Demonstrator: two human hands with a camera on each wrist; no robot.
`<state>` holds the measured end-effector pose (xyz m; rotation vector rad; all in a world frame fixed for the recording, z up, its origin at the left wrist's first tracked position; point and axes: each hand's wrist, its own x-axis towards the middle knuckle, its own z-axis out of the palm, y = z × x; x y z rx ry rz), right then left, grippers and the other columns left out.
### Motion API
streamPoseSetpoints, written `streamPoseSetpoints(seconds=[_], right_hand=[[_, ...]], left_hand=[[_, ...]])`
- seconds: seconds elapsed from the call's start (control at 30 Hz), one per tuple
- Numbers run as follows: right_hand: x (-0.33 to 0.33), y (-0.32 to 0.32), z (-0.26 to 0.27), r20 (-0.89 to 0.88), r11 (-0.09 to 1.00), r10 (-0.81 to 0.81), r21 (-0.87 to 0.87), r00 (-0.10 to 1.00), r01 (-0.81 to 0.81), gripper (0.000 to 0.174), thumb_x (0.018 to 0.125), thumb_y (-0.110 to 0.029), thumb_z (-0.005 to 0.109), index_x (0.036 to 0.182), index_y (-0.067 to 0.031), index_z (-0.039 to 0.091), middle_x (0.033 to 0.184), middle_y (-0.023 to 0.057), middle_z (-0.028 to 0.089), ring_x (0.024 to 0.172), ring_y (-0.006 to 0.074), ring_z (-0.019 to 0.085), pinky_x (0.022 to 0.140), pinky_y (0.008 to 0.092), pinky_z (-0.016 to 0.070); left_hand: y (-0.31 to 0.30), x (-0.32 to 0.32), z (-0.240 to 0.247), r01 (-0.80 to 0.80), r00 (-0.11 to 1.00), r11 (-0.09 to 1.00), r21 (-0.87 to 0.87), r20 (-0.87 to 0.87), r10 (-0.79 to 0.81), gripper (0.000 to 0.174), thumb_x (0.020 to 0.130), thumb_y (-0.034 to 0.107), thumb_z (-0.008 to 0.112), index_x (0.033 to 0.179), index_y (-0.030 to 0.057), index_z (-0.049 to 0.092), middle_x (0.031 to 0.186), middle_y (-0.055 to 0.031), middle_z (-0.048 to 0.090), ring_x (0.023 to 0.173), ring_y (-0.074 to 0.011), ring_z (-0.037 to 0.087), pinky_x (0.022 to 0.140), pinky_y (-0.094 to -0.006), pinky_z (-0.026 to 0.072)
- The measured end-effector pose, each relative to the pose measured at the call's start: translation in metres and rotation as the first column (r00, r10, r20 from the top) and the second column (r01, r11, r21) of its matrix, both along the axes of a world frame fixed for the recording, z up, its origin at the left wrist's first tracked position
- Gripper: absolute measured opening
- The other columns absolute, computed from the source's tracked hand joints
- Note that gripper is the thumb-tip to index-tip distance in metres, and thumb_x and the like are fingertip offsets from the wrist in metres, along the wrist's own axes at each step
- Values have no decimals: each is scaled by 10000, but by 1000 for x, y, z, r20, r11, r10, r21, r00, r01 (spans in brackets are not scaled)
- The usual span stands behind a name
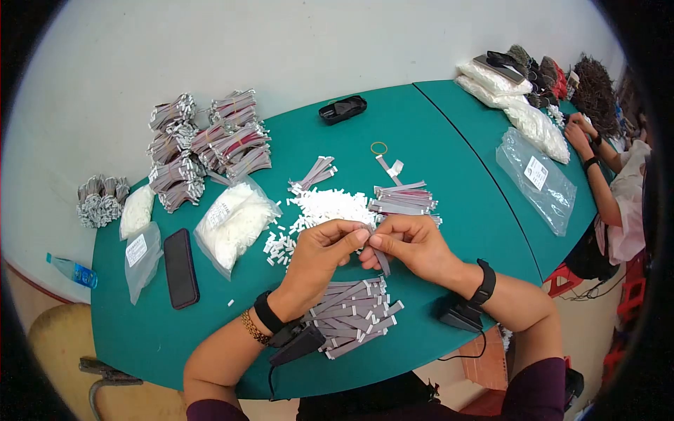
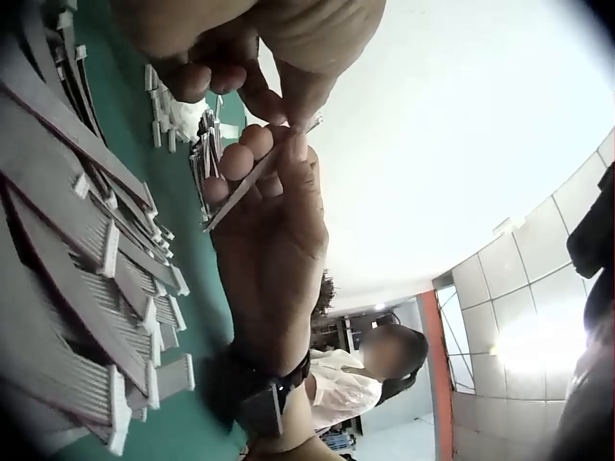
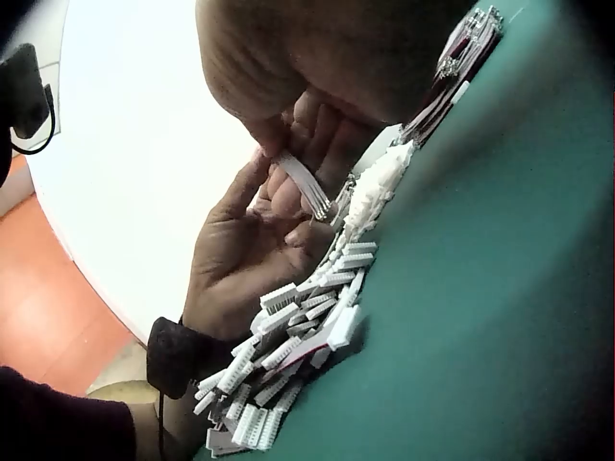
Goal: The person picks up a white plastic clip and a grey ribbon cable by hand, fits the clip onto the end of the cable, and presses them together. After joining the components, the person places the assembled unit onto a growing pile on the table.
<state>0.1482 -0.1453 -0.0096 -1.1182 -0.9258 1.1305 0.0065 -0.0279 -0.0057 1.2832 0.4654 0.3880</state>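
Both hands meet above the table in the head view, the left hand and the right hand pinching one short grey ribbon cable between thumbs and fingers. In the right wrist view the cable ends in bare metal tips near the palm of the left hand. The left wrist view shows the cable lying across the fingers of the right hand. Fingertips hide its other end. Below the hands lies a pile of grey cables with white connectors; beyond them is a heap of small white connectors.
Bundled cables stand at the back left, beside a bag of white pieces and a phone. More grey cables and a black pouch lie farther back. Another person's arms are at the right.
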Motion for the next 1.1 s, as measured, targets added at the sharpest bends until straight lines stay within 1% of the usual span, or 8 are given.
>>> streamPoseSetpoints(seconds=[0.13,0.33,0.43,0.53,0.63,0.73,0.83,1.1], right_hand=[[1,1,-2,-17,1000,17,4,1000,-17,143,904,-109,548,889,23,600,818,105,660,733,154,651,619,242,513],[1,0,-4,31,999,29,24,999,-30,138,903,-105,547,891,21,601,818,103,660,733,153,649,622,251,514],[1,0,-2,8,998,55,27,998,-56,145,907,-113,540,897,19,602,819,101,661,738,151,648,630,252,516],[1,0,0,-24,997,76,5,997,-76,155,913,-123,532,904,14,603,820,99,662,742,151,648,643,251,517],[3,0,0,-2,996,83,-20,997,-83,158,917,-129,526,909,7,606,821,98,663,745,151,648,652,248,516],[2,-1,3,28,996,84,-36,996,-83,157,918,-129,524,906,3,609,821,92,663,748,145,647,647,241,509],[1,-1,3,59,996,82,-41,995,-80,162,919,-129,523,903,5,612,817,86,663,747,135,643,641,236,501],[-1,-1,0,56,998,65,8,996,-65,180,923,-135,518,914,16,615,807,84,657,734,127,633,642,239,502]], left_hand=[[-4,0,4,-14,997,996,88,83,7,149,859,84,608,945,-35,629,773,-56,625,696,-97,584,677,-231,483],[-5,0,5,-7,998,996,87,60,2,145,861,86,606,942,-31,626,781,-56,623,692,-96,582,668,-227,481],[-3,-1,0,3,999,1000,10,53,-3,152,862,99,607,947,-26,621,794,-50,621,703,-90,578,664,-214,468],[-3,0,-3,15,999,998,-58,45,-12,140,849,130,631,933,17,628,793,-2,611,665,-43,482,588,-185,365],[-3,-2,6,54,998,997,-64,48,-51,144,855,102,617,945,-9,624,812,-37,621,761,-79,569,694,-207,454],[-2,-1,0,19,999,999,34,44,-21,142,851,91,619,954,-8,620,814,-40,623,750,-83,572,702,-209,457],[-4,-1,0,-3,998,999,48,59,0,151,830,134,655,924,19,629,779,-1,607,668,-41,484,588,-186,362],[-3,0,-2,35,999,995,-96,22,-33,116,864,133,607,915,29,610,760,-2,595,655,-39,478,574,-179,348]])
